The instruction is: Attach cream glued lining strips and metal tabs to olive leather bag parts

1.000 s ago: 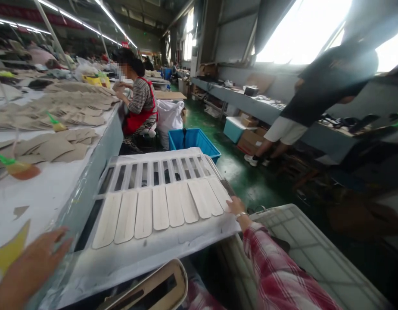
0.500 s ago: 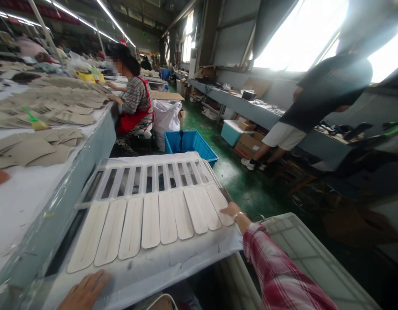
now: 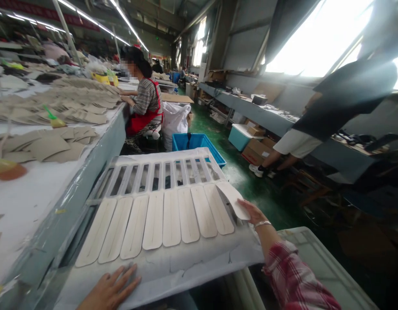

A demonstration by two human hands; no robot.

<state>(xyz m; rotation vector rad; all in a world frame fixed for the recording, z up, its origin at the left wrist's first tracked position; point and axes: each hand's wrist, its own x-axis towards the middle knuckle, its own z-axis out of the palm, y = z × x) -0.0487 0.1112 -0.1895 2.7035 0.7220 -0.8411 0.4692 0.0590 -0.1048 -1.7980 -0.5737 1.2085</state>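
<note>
The clock sits in the middle of the view. Nearest, at seven o'clock, the left hand point(image 3: 110, 289) rests on the near edge of a white rack point(image 3: 199, 255), fingers a bit spread, holding nothing. At four o'clock, the right hand point(image 3: 253, 212) has its fingers pinched on the near end of a pale strip point(image 3: 231, 196). That strip is tipped up, at the right end of the row. Eight flat strips point(image 3: 171, 219) lie side by side, towards seven o'clock. So it looks like one strip is picked up and eight are left lying down. I can't tell if those eight are finished. Just past them are bars point(image 3: 162, 177) with dark gaps between. At nine o'clock, a long bench point(image 3: 111, 140) holds tan pieces point(image 3: 52, 147). Beyond the rack, near the middle, sits a blue bin point(image 3: 199, 141). At ten o'clock, a person in a red apron point(image 3: 146, 105) sits by the bench.
</note>
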